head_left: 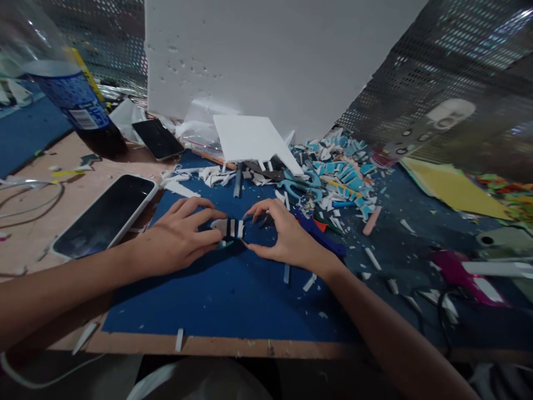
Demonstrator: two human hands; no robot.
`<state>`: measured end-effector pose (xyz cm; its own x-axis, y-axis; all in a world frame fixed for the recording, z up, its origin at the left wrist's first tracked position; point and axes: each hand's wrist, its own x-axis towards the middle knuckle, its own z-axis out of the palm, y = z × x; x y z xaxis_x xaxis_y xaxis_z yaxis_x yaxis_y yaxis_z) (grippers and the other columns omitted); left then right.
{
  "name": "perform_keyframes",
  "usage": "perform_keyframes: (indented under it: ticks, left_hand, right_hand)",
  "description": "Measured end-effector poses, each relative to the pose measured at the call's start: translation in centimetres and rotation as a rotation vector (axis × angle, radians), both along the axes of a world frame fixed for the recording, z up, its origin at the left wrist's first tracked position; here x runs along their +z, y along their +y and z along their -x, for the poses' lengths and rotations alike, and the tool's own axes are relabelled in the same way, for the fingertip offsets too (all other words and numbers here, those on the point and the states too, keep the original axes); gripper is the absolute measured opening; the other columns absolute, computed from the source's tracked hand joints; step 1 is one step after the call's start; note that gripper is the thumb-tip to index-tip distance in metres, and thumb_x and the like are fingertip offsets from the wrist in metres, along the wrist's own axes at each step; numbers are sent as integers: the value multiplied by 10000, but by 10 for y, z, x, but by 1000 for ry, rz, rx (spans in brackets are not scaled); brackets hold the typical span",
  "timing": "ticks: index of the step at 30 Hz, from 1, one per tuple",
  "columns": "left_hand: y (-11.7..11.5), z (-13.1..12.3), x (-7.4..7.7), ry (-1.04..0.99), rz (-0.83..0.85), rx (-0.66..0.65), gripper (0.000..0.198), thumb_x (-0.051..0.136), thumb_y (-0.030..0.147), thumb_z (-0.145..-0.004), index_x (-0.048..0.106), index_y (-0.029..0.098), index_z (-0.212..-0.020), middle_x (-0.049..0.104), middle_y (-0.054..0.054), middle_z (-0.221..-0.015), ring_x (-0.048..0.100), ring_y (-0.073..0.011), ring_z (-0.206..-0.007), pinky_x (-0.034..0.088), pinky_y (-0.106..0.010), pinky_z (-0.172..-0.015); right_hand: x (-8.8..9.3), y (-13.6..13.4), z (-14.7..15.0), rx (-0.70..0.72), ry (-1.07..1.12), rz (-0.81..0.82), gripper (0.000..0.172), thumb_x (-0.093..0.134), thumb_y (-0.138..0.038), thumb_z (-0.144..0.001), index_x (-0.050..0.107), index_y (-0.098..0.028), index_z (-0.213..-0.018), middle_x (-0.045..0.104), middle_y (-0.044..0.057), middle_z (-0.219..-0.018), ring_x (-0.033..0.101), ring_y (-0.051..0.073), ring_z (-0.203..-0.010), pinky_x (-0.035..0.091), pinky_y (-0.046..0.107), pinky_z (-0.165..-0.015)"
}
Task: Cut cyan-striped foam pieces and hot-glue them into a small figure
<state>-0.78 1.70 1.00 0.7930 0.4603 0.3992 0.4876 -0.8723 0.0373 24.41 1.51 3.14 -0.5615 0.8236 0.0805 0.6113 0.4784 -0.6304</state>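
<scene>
A small grey, black and white striped piece (233, 228) lies on a blue cutting mat (233, 300); it looks like foam, though its exact kind is unclear. My left hand (183, 236) grips its grey left end between thumb and fingers, which partly hide that end. At the other end, my right hand (287, 233) forms a wide C, with thumb and fingertips apart near the white tip. I see nothing held in the right hand. Just beyond its fingers lie light blue-handled scissors (302, 186) among scraps.
A white board (254, 139) rests on scraps behind the hands. Blue and white offcuts (345, 166) heap at back right. On the left are a phone (106, 216), a darker phone (158, 139) and a cola bottle (79, 100). A magenta tool (462, 275) lies far right.
</scene>
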Motion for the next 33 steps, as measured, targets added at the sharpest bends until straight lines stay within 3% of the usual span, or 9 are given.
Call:
perform_keyframes:
  ticks: [33]
  left_hand:
    - [3, 5, -1, -74, 75, -39, 160, 509, 221, -910, 660, 218, -964, 638, -98, -1149, 497, -313, -1108, 423, -500, -878]
  right_hand:
    - [5, -1, -1, 12, -55, -29, 393, 671, -261, -752, 451, -223, -1076, 492, 88, -1091, 472, 241, -1034, 433, 393, -881]
